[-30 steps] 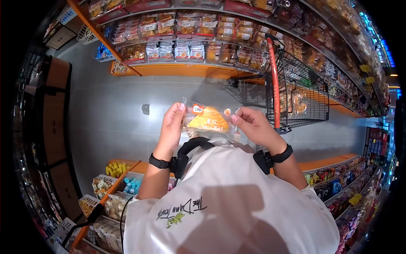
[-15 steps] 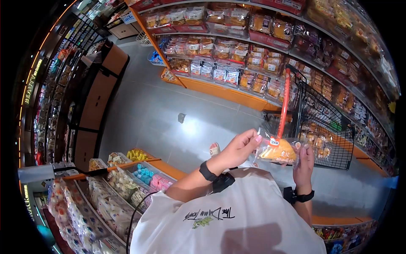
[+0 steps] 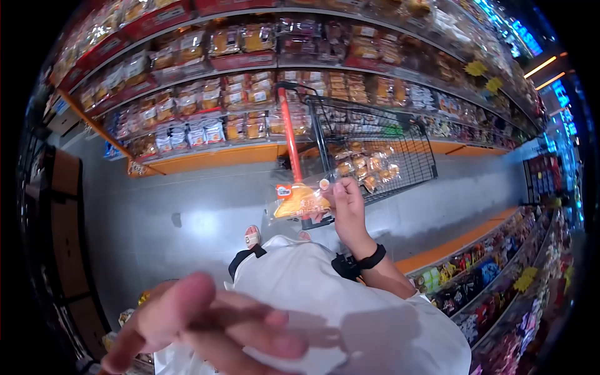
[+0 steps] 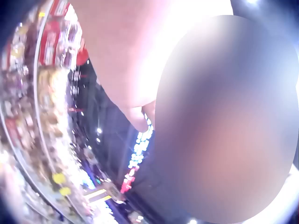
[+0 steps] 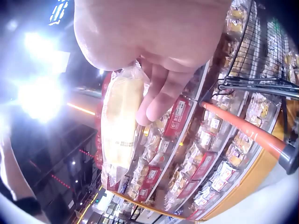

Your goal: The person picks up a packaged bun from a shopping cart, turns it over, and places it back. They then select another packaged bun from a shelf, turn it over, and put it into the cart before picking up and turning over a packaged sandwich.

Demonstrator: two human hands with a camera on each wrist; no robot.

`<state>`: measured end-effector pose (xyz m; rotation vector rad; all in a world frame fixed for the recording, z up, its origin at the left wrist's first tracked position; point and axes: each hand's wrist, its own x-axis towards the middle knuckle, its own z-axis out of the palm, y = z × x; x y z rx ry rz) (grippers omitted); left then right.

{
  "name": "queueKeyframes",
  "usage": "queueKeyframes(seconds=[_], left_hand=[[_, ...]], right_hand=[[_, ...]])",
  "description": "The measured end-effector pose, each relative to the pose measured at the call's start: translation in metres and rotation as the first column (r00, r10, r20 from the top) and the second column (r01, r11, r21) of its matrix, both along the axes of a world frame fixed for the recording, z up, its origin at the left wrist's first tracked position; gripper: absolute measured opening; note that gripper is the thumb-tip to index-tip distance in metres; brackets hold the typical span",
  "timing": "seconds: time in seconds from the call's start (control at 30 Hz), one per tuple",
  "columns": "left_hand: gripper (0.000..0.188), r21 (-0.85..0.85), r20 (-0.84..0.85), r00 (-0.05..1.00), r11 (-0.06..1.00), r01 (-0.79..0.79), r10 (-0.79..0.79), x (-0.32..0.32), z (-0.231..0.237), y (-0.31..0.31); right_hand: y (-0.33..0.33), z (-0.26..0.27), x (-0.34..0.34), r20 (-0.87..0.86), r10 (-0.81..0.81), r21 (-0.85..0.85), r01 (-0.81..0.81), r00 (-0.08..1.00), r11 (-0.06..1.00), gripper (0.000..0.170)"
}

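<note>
A wedge of yellow sandwich cake (image 3: 299,201) in a clear printed wrapper hangs in front of the body. My right hand (image 3: 351,209) pinches its wrapper at the right end, thumb uppermost. In the right wrist view the wrapped cake (image 5: 122,126) appears edge-on, beside the fingers (image 5: 161,100). My left hand (image 3: 206,325) is off the package, raised close to the head camera with its fingers loosely spread and holding nothing. In the left wrist view that hand (image 4: 121,56) fills the top, beside a large blurred oval.
A black wire shopping cart (image 3: 400,137) with a red handle (image 3: 289,134) stands just ahead, carrying bagged buns (image 3: 369,167). Behind it run shelves of packaged baked goods (image 3: 244,37). Lower snack racks (image 3: 481,275) stand at the right, and dark-edged cabinets (image 3: 65,225) at the left.
My left hand has let go of the wrapper and come up toward the head camera. The right hand keeps the cake. The head view has swung about, following a turn of the head.
</note>
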<state>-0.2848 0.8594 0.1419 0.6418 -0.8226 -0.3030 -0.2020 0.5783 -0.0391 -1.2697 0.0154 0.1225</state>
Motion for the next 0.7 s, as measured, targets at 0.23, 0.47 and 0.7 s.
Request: queueKeyframes(seconds=[0.23,0.47,0.7], left_hand=[[0.04,-0.181,-0.004,0.928,0.913,0.366,-0.373,0.041,0.044,0.012],[0.044,-0.205,-0.251,0.842,0.877,0.435,-0.477,0.075,0.039,0.003],[0.047,-0.331,0.049,0.889,0.832,0.444,-0.455,0.054,0.009,-0.096]], right_hand=[[0.023,0.008,-0.022,-0.035,-0.201,-0.062,0.198,0.979,0.978,0.026],[0.025,-0.005,-0.06,-0.095,-0.376,-0.07,0.371,0.922,0.926,0.023],[-0.052,-0.018,-0.067,-0.013,-0.426,-0.2,0.415,0.905,0.888,0.024]])
